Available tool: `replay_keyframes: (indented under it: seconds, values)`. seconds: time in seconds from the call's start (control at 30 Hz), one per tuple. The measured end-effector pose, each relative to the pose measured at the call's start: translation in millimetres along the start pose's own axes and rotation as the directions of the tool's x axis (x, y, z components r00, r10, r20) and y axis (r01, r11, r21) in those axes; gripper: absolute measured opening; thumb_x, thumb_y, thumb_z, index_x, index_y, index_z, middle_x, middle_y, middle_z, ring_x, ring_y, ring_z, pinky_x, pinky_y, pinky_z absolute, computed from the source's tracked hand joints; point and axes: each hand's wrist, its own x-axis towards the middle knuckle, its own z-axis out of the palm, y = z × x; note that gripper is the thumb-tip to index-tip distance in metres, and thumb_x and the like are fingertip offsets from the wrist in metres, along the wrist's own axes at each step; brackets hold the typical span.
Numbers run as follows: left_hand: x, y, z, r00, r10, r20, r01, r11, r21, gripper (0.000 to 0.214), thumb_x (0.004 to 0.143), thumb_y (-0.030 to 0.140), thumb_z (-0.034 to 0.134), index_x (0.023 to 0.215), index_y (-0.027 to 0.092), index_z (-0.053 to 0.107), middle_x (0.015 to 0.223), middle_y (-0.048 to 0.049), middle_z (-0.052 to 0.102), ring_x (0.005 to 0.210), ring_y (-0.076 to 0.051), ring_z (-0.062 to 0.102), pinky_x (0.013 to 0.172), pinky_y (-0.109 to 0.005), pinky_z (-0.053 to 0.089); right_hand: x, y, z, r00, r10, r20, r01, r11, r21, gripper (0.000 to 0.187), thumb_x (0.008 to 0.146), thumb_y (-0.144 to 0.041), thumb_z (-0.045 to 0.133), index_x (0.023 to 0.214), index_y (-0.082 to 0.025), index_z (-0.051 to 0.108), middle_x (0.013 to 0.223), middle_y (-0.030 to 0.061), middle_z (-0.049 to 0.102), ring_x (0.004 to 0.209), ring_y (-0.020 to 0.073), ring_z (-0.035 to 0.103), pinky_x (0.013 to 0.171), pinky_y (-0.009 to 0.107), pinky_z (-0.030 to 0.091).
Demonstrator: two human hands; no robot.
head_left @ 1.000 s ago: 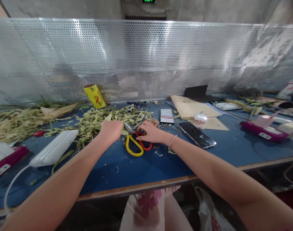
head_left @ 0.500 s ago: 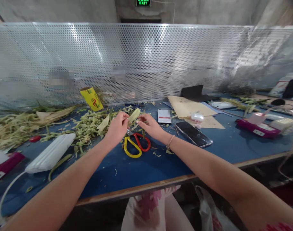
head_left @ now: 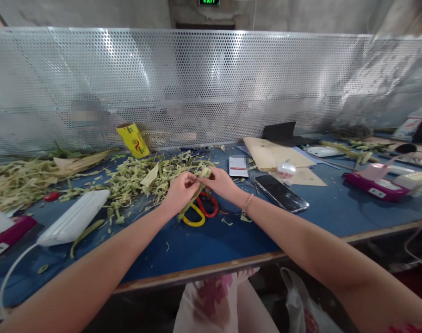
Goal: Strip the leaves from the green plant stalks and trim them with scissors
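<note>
Minding the white corded block [head_left: 74, 217] on the left, keep your forearm off it. Beside the heap of plant trimmings [head_left: 131, 180] on the counter [head_left: 155, 259], your left hand [head_left: 180, 190] is pinched on a green strip [head_left: 205, 173], its exact hold partly hidden by the fingers. Beneath lie the scissors [head_left: 194, 224], handles toward you; work clear of them. The strip sits between both hands, and your right hand [head_left: 220, 181] pinches its pale end. Such limp material probably tears if yanked, so pull gently, fingertips close together. Further right, keep scraps off the phone [head_left: 281, 193].
</note>
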Motion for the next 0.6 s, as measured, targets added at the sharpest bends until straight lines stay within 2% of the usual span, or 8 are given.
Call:
replay_keyframes:
  seconds: [0.07,0.13,0.27,0.43,0.6]
  values:
    - [1,-1,-0.2,0.997,0.056,-0.053,-0.055,0.998,0.037,0.014,0.068,0.027,0.057,0.074,0.018,0.048,0.070,-0.0010,0.057,0.068,-0.015,0.056,0.066,-0.028,0.043,0,0,0,0.999,0.021,0.033,-0.023,0.999,0.046,0.011,0.067,-0.021,0.054,0.062,-0.017,0.045,0.057,-0.0048,0.045,0.055,0.0084,0.043,0.053,0.021,0.035]
    - [0,1,-0.5,0.993,0.086,-0.076,-0.082,0.995,0.049,0.017,0.068,0.030,0.058,0.074,0.018,0.047,0.069,-0.0001,0.055,0.067,-0.014,0.054,0.063,-0.027,0.042,1,1,1,0.992,0.039,0.117,-0.055,0.989,0.135,0.012,0.065,-0.020,0.056,0.065,-0.017,0.044,0.057,-0.0056,0.046,0.054,0.0079,0.044,0.052,0.021,0.036]
    - [0,4,-1.0,0.996,0.060,-0.065,-0.060,0.998,0.004,0.018,0.068,0.031,0.058,0.067,0.018,0.045,0.062,0.0029,0.047,0.058,-0.011,0.048,0.056,-0.024,0.038,0,0,6,0.963,0.024,0.269,-0.103,0.954,0.283,0.025,0.061,-0.025,0.065,0.072,-0.018,0.043,0.059,-0.0062,0.050,0.051,0.0075,0.047,0.050,0.022,0.040]
    - [0,4,-0.9,0.997,-0.001,-0.082,-0.002,0.999,-0.033,0.014,0.067,0.026,0.057,0.064,0.017,0.046,0.058,0.0030,0.047,0.054,-0.010,0.046,0.052,-0.022,0.036,-3,-4,6,0.952,0.084,0.296,-0.184,0.926,0.330,0.031,0.059,-0.028,0.070,0.073,-0.018,0.044,0.058,-0.0070,0.051,0.042,0.0058,0.048,0.042,0.020,0.042]
    - [0,3,-0.1,0.992,-0.114,-0.060,0.097,0.966,-0.239,0.013,0.069,0.023,0.056,0.063,0.016,0.047,0.051,0.0047,0.045,0.046,-0.007,0.043,0.048,-0.020,0.036,-5,-11,2,0.955,0.172,0.242,-0.268,0.851,0.451,0.030,0.061,-0.026,0.071,0.077,-0.017,0.048,0.060,-0.0063,0.053,0.040,0.0040,0.049,0.040,0.018,0.045]
